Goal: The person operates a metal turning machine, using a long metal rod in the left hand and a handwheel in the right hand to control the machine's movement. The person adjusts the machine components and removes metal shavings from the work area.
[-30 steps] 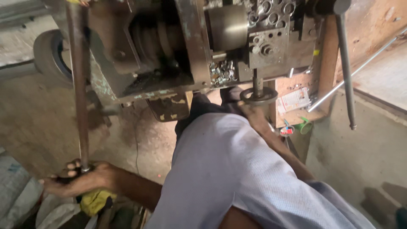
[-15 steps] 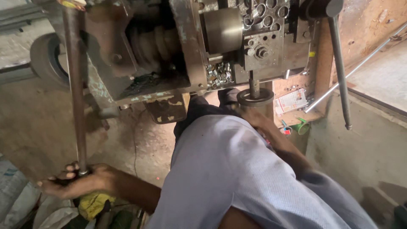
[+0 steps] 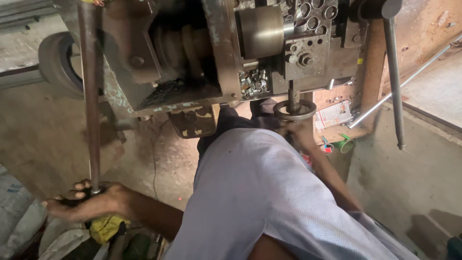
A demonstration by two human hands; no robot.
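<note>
Head view: left hand at 8 o'clock, fingers wrapped round lower end of long lever bar, for leverage. Right hand at small handwheel under machine head; grip blurred, cannot tell.

Machine dark grey steel with chipped green paint; drum bare silver metal. Shirt pale lilac, fine check pattern; rag yellow. Cup green, floor brown-grey, tyre black.
</note>
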